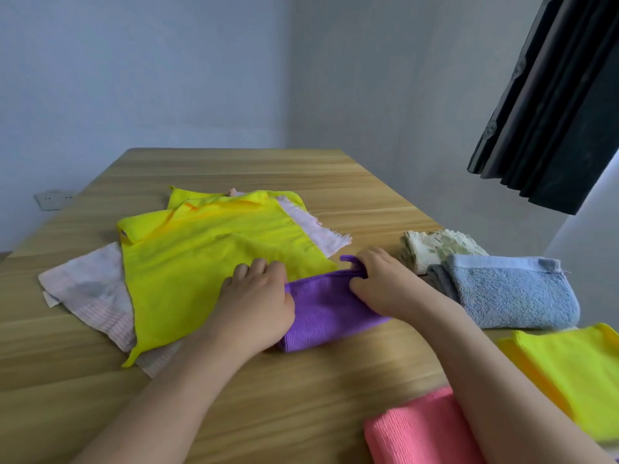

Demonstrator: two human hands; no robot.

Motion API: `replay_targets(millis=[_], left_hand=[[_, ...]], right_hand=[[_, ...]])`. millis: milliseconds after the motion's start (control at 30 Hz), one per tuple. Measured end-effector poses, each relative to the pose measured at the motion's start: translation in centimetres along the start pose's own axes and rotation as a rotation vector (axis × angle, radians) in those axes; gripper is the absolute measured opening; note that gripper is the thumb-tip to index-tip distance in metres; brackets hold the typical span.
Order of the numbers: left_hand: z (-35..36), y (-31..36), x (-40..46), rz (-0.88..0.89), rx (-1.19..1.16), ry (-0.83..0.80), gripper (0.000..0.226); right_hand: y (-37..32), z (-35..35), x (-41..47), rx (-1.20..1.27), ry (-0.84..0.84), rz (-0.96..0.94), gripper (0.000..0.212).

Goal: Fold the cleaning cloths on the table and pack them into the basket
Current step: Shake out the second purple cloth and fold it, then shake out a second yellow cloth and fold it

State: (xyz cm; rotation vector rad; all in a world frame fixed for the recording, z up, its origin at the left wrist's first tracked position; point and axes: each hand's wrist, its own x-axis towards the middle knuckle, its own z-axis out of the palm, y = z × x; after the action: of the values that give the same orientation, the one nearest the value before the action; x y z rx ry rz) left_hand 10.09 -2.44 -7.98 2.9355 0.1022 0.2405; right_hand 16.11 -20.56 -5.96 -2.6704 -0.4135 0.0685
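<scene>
Clearly both hands, left point(258, 296) and right point(382, 283), press the folded purple cloth point(328, 309), hiding its ends.

wooden table point(234, 169) carries yellow point(207, 262), purple point(325, 313), blue point(512, 293), pink cloths point(418, 430).

Both forearms are bare up to the frame's bottom edge, with no sleeve in view. The left hand point(256, 298) and right hand point(385, 284) seem to carry no ring, watch or glove, though most fingers point(363, 257) are partly tucked.
</scene>
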Motion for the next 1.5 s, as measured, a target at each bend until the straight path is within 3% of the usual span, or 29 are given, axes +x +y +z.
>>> replay_targets(millis=[133,233,300,367,467,567,667,733,800,900,1000,1200,1367,1500], left_hand=[[0.0,0.2,0.3,0.026,-0.071,0.051,0.017],[-0.4,1.0,0.2,0.016,-0.28,-0.096,0.023],[0.1,2.3,-0.2,0.076,-0.457,-0.229,0.023],[0.9,3.9,-1.2,0.148,-0.491,-0.268,0.024],[1.7,4.7,-1.7,0.166,-0.494,-0.223,0.024],[1.7,4.6,-1.6,0.114,-0.557,-0.262,0.027],[1.1,4.7,-1.7,0.137,-0.571,-0.295,0.024],[0.3,4.4,-1.4,0.169,-0.558,-0.306,0.017],[-0.4,3.1,-0.6,0.143,-0.46,-0.168,0.02],[-0.9,-0.1,0.4,0.047,-0.034,0.093,0.033],[-0.4,-1.8,0.4,-0.021,0.159,0.095,0.038],[0.4,-2.0,0.3,0.037,0.173,0.129,0.029],[0.2,-2.1,0.4,0.044,0.213,0.036,0.037],[0.1,-2.1,0.5,0.009,0.215,0.07,0.039]], right_hand=[[-0.3,-0.9,-0.4,0.041,-0.036,-0.016,0.028],[-0.7,-3.1,-0.9,-0.183,-0.201,0.03,0.038],[-0.7,-4.5,-1.5,-0.401,-0.39,0.131,0.031],[-0.2,-5.6,-1.9,-0.511,-0.518,0.219,0.024],[-0.1,-6.0,-2.1,-0.529,-0.529,0.235,0.012],[-0.8,-5.8,-1.9,-0.443,-0.439,0.225,0.018],[-0.5,-4.7,-1.4,-0.331,-0.238,0.157,0.015],[-0.3,-3.0,-0.8,-0.242,-0.062,0.057,0.029],[-0.2,-1.1,-0.1,-0.144,0.065,-0.071,0.04],[-0.1,1.5,0.5,-0.123,0.084,-0.191,0.049],[-0.1,2.9,0.8,-0.148,0.061,-0.221,0.053],[0.0,4.0,1.2,-0.14,0.055,-0.19,0.042],[0.3,4.1,1.1,-0.093,0.113,-0.185,0.029],[0.1,4.1,1.0,-0.064,0.147,-0.257,0.016]])
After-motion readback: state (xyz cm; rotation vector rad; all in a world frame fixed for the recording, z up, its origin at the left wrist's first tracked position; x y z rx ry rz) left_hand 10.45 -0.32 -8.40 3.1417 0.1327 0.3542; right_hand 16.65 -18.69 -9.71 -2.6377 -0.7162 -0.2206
